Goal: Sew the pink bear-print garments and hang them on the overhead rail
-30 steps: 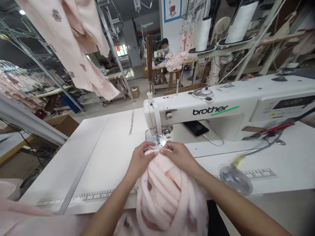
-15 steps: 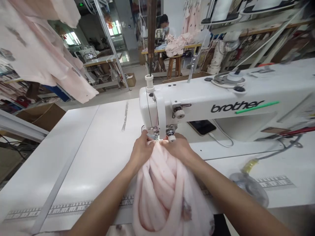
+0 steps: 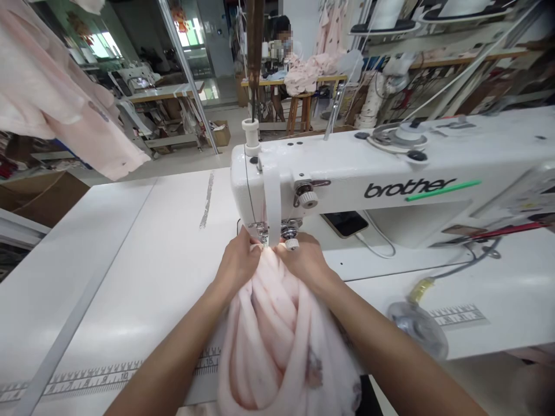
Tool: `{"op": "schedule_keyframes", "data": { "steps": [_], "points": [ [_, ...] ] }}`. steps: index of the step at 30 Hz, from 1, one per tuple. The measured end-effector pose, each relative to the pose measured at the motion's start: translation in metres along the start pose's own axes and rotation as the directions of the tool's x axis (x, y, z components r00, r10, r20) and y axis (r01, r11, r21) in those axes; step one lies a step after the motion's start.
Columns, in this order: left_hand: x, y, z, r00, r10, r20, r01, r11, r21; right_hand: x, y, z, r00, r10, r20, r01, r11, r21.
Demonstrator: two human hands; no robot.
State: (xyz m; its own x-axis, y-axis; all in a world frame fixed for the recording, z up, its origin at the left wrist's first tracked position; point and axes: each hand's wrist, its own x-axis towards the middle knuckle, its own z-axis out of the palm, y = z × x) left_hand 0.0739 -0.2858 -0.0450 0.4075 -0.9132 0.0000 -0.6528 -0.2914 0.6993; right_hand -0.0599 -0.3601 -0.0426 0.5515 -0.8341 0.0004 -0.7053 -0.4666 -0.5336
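Note:
A bunched pale pink fabric (image 3: 277, 335) with small dark prints hangs over the near edge of the white table (image 3: 143, 260). My left hand (image 3: 236, 263) and my right hand (image 3: 303, 260) both pinch its top edge, fingers closed, right at the presser foot of the white Brother sewing machine (image 3: 381, 173). The needle area sits between my two hands, partly hidden by the machine head.
A phone (image 3: 344, 223) on a cable lies under the machine arm. A clear round dish (image 3: 418, 329) and printed rulers sit on the table front. Pink garments (image 3: 65, 110) hang at upper left. Thread cones stand at the back right. Another person sits at a far table.
My hands pushed the fabric edge forward from in front of the needle plate to under the presser foot. The view moved closer to the machine.

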Motion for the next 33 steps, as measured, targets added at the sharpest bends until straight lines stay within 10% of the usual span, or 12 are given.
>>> {"op": "schedule_keyframes", "data": {
  "steps": [33],
  "points": [
    [0.011,-0.001,0.009,0.988,0.095,-0.122,-0.067,0.975,0.211,0.007,-0.001,0.018,0.987,-0.073,-0.145,0.042,0.978,-0.203]
  ]
}}
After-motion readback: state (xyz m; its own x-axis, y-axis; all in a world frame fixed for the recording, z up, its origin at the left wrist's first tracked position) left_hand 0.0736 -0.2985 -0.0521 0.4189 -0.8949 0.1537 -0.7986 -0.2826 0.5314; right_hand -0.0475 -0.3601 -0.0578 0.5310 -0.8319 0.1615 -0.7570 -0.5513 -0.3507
